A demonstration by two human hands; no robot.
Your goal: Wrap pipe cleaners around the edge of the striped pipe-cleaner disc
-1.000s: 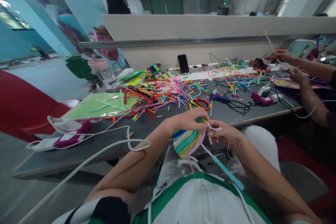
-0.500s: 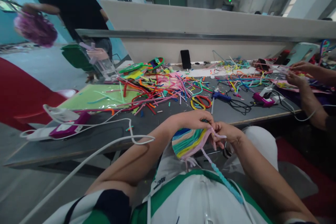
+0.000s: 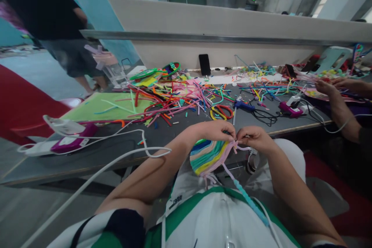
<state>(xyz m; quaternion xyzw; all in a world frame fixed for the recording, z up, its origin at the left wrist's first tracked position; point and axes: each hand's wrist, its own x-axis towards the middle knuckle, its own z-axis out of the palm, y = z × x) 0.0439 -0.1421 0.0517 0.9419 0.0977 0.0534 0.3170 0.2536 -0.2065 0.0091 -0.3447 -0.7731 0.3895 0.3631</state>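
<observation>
Over my lap hangs a striped pipe-cleaner piece (image 3: 209, 156) in blue, teal, cream, yellow and pink. My left hand (image 3: 222, 130) pinches its upper right corner, the wrist bent over the top. Close against it, the fingertips of my right hand (image 3: 252, 137) are closed at the same corner, where pink pipe-cleaner ends (image 3: 236, 146) stick out. Exactly what lies between the right fingertips is too small to see, but it appears to be a pink end. From the piece's lower edge a pink strand runs down into a twisted light-blue pipe cleaner (image 3: 251, 202).
Loose pipe cleaners (image 3: 174, 97) heap on the grey table (image 3: 139, 131), with scissors (image 3: 222, 112) and a blue glue gun (image 3: 244, 105) at the front. A white cable (image 3: 95, 178) crosses at left, near a power strip (image 3: 72, 139). A co-worker's hands (image 3: 331, 87) work at right.
My right hand has risen slightly and its fingers have come together at the corner, beside my left fingertips. A person at the far left has walked further left with a purple bundle.
</observation>
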